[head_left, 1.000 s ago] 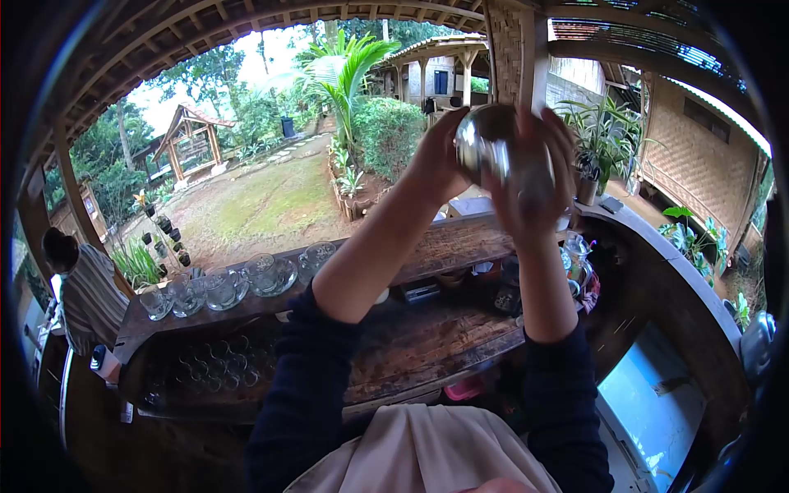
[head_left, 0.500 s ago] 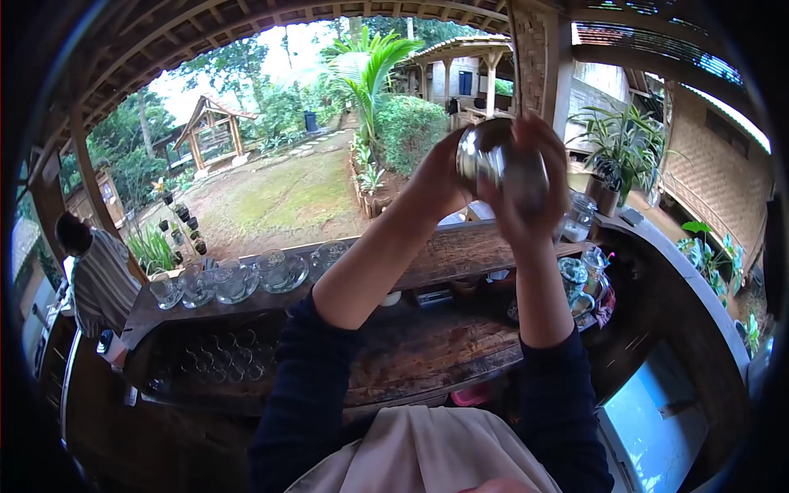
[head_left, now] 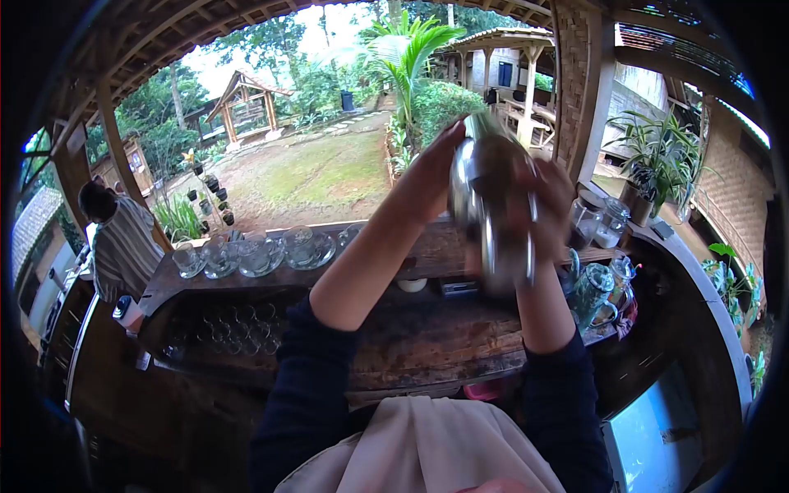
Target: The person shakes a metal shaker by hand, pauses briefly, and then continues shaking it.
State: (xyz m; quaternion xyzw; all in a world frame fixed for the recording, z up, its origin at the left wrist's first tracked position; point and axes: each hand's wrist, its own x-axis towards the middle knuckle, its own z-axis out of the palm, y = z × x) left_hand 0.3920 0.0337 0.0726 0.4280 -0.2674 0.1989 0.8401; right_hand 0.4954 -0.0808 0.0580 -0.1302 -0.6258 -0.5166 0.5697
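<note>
A shiny metal cocktail shaker (head_left: pixel 495 226) is held up above the counter, tilted and smeared by motion. My left hand (head_left: pixel 441 168) grips it along its left side. On the other side, my right hand (head_left: pixel 549 209) is wrapped round the shaker's lower part, its fingers blurred. Behind and below the shaker runs the dark wooden counter (head_left: pixel 394 349).
Glass cups on saucers (head_left: pixel 308 248) line the raised shelf at left, with more glasses (head_left: pixel 238 329) below. Glass jars (head_left: pixel 611 222) and a green teapot (head_left: pixel 593 289) stand at right. A person in a striped shirt (head_left: pixel 123 251) is at far left.
The shaker has turned from end-on to a more lengthwise view, with both hands still round it. The surroundings have shifted rightward in view as my head turned.
</note>
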